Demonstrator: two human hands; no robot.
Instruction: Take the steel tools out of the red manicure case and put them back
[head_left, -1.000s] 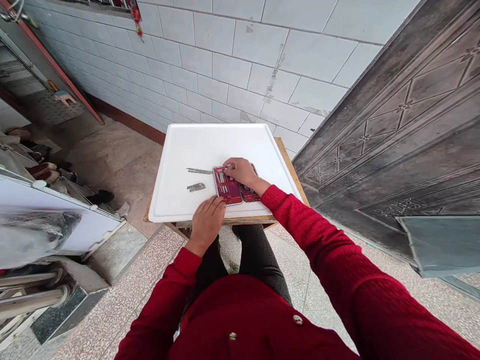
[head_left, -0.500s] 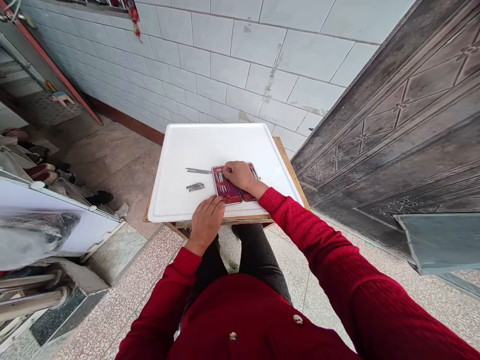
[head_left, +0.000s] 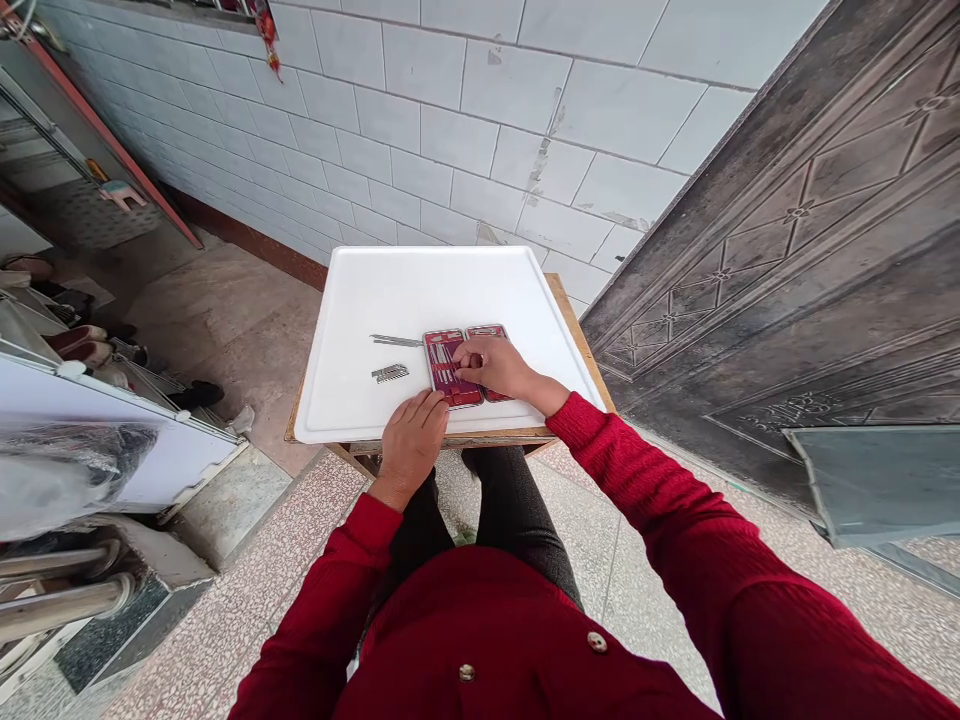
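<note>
An open manicure-set case (head_left: 461, 388) with a red-purple lining lies on the white tray (head_left: 442, 285). Slim metal tools sit in rows in its left half. My right hand (head_left: 491, 366) is over the middle of the case, thumb and fingers pinched at the tools in the left half; whatever is between the fingertips is too small to make out. The palm hides part of the right half. My left hand (head_left: 414, 435) rests flat, fingers stretched, at the case's near left corner. Left of the case lie nail clippers (head_left: 390, 373) in a cluster and thin metal tools (head_left: 396, 341).
The tray sits on a wooden table (head_left: 562, 300) against a tiled wall (head_left: 450, 130). A dark patterned metal door (head_left: 750, 280) stands to the right. On the left are a shoe rack (head_left: 112, 400) with shoes and a plastic-covered panel.
My right hand has shifted slightly right and nearer to me, from the left half's upper tools towards the case's middle, uncovering more of both halves. My left hand stays in place.
</note>
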